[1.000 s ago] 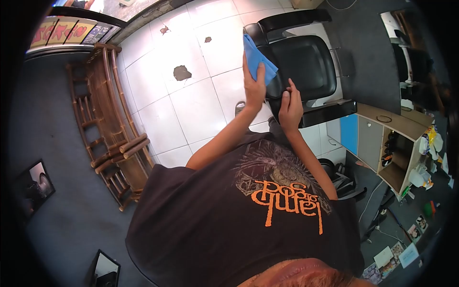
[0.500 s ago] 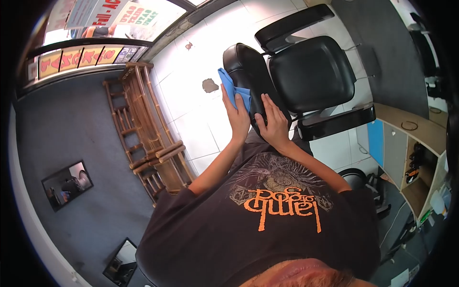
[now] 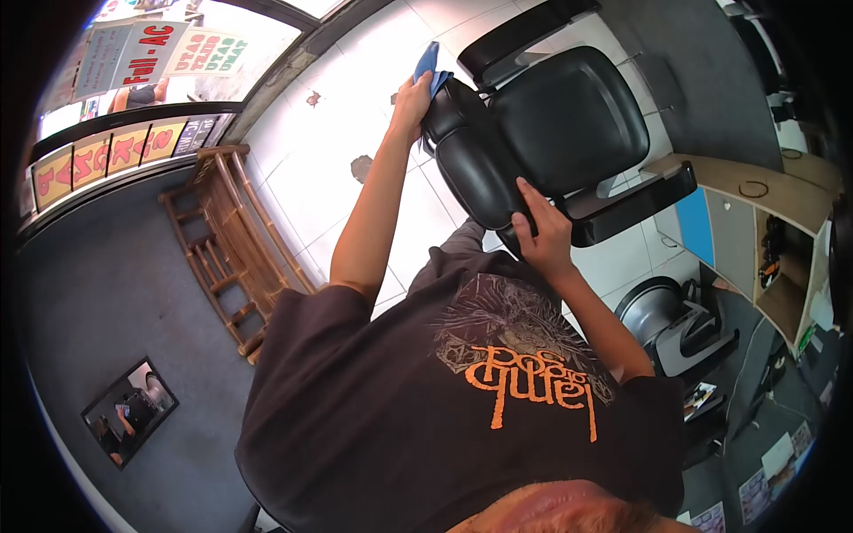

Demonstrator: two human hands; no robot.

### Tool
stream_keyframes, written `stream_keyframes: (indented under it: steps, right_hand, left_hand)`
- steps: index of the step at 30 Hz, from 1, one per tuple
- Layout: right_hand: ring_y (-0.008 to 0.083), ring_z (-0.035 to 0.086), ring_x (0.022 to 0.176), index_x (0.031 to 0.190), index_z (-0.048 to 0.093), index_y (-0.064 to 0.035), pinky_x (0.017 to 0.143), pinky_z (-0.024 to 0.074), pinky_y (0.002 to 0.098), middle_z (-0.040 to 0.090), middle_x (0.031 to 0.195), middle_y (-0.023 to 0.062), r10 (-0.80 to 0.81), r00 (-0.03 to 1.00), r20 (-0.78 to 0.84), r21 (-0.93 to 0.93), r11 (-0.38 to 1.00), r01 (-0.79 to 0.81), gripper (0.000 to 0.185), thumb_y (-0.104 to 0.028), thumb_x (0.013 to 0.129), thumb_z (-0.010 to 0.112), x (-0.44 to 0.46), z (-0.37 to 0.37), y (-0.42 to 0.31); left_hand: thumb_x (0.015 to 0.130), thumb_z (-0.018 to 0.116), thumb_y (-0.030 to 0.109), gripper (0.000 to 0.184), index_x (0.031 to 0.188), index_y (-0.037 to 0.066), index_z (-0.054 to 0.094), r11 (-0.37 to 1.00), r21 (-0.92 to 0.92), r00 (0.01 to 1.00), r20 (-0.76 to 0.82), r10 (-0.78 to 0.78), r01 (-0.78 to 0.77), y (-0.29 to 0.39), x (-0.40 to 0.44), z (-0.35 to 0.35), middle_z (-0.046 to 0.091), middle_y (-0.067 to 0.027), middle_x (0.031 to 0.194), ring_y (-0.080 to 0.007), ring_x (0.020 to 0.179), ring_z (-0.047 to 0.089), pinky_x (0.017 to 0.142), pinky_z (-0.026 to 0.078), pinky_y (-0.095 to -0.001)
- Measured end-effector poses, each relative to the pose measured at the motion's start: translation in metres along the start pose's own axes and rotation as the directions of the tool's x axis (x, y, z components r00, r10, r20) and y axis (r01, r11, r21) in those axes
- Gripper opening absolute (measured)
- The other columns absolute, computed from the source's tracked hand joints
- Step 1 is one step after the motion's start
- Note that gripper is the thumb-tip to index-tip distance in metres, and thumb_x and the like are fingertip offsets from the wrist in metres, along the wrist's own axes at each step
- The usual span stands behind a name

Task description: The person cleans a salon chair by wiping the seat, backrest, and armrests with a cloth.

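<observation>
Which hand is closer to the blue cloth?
Left: the left hand holds the blue cloth; the right hand is away from it, at the other end of the black backrest.

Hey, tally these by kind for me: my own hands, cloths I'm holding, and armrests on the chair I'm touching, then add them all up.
Hands: 2
Blue cloth: 1
Black armrests: 2
Total: 5
</observation>
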State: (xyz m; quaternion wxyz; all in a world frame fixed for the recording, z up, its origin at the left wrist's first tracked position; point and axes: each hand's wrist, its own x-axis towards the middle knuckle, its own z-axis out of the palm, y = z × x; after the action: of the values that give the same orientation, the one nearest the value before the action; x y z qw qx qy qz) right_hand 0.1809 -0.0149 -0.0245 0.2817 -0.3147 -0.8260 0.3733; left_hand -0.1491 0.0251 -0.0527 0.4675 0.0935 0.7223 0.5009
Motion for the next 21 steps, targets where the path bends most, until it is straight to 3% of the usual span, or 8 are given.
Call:
stream_keyframes:
  steps: [2, 5, 7, 8, 12, 15, 18, 21]
  right_hand:
    - [0.0375, 0.073, 0.109, 0.138, 0.064, -0.0012, 0.092, 0.0574, 0.0420, 0.071, 0.127, 0.0222, 0.027, 0.999, -0.029, 0.006, 1.000, -0.027, 0.044, -0.020, 0.098, 0.063, -0.003, 0.003, 0.000]
    - [0.0349, 0.076, 0.096, 0.123, 0.072, 0.0005, 0.084, 0.0584, 0.0395, 0.076, 0.110, 0.0198, 0.091, 0.989, -0.119, -0.015, 0.996, -0.093, 0.031, -0.016, 0.099, 0.062, -0.006, 0.004, -0.005]
    - [0.0337, 0.076, 0.090, 0.116, 0.075, 0.0012, 0.080, 0.0586, 0.0383, 0.077, 0.104, 0.0190, 0.165, 0.976, -0.141, 0.001, 0.986, -0.166, 0.026, -0.014, 0.099, 0.061, -0.014, 0.008, -0.002]
    - [0.0325, 0.076, 0.085, 0.109, 0.077, 0.0021, 0.076, 0.0584, 0.0370, 0.077, 0.097, 0.0184, 0.153, 0.972, -0.181, -0.011, 0.987, -0.157, 0.024, -0.012, 0.100, 0.060, -0.012, 0.009, -0.003]
    - [0.0321, 0.076, 0.086, 0.109, 0.076, 0.0028, 0.076, 0.0584, 0.0368, 0.077, 0.097, 0.0188, 0.189, 0.968, -0.163, -0.041, 0.979, -0.198, 0.024, -0.011, 0.100, 0.059, -0.011, 0.009, -0.008]
    - [0.0324, 0.077, 0.087, 0.109, 0.076, 0.0034, 0.077, 0.0583, 0.0367, 0.077, 0.098, 0.0190, 0.156, 0.974, -0.167, -0.072, 0.983, -0.170, 0.025, -0.011, 0.101, 0.058, -0.008, 0.007, -0.010]
    - [0.0332, 0.077, 0.089, 0.110, 0.076, 0.0040, 0.078, 0.0583, 0.0368, 0.077, 0.098, 0.0197, 0.145, 0.974, -0.173, -0.073, 0.985, -0.159, 0.026, -0.011, 0.102, 0.056, -0.009, 0.009, -0.011]
    - [0.0336, 0.077, 0.090, 0.111, 0.076, 0.0043, 0.079, 0.0582, 0.0371, 0.077, 0.098, 0.0207, 0.131, 0.975, -0.177, -0.085, 0.985, -0.148, 0.027, -0.011, 0.102, 0.055, -0.010, 0.009, -0.009]
  left_hand:
    - [0.110, 0.048, 0.036, 0.053, 0.146, -0.002, 0.048, 0.996, -0.067, 0.998, 0.041, 0.057, -0.054, -0.008, 0.000, 0.000, 0.065, -0.0165, 0.121, -0.0211, 0.102, 0.069, 0.090, 0.056, -0.0352]
    - [0.109, 0.049, 0.033, 0.056, 0.156, 0.003, 0.040, 0.965, -0.025, 0.965, 0.017, 0.263, -0.262, -0.028, -0.047, 0.004, 0.054, -0.0182, 0.145, -0.0256, 0.130, 0.057, 0.111, 0.044, -0.0370]
    - [0.109, 0.049, 0.030, 0.060, 0.163, 0.009, 0.033, 0.897, 0.099, 0.900, -0.029, 0.435, -0.430, -0.049, -0.083, 0.009, 0.032, -0.0163, 0.166, -0.0284, 0.154, 0.031, 0.125, 0.024, -0.0387]
    - [0.110, 0.047, 0.025, 0.059, 0.165, 0.012, 0.031, 0.898, 0.035, 0.898, -0.003, 0.439, -0.439, -0.043, -0.113, 0.013, 0.018, -0.0155, 0.173, -0.0303, 0.160, 0.016, 0.128, 0.016, -0.0404]
    - [0.110, 0.045, 0.021, 0.050, 0.159, 0.011, 0.043, 0.804, 0.066, 0.805, -0.016, 0.593, -0.591, -0.054, -0.126, 0.020, 0.015, -0.0166, 0.174, -0.0318, 0.161, 0.014, 0.128, 0.016, -0.0418]
    - [0.108, 0.052, 0.020, 0.045, 0.149, 0.002, 0.052, 0.714, 0.202, 0.720, -0.055, 0.692, -0.670, -0.050, -0.064, 0.012, 0.039, -0.0236, 0.160, -0.0348, 0.147, 0.042, 0.121, 0.032, -0.0411]
    - [0.108, 0.051, 0.037, 0.051, 0.141, -0.002, 0.057, 0.958, -0.159, 0.959, 0.116, 0.257, -0.238, -0.034, 0.016, -0.008, 0.060, -0.0196, 0.138, -0.0280, 0.124, 0.059, 0.113, 0.041, -0.0387]
    - [0.108, 0.047, 0.050, 0.062, 0.137, -0.003, 0.059, 0.915, -0.403, 0.962, 0.260, 0.081, 0.031, -0.045, 0.052, -0.007, 0.066, -0.0121, 0.120, -0.0203, 0.107, 0.062, 0.107, 0.044, -0.0350]
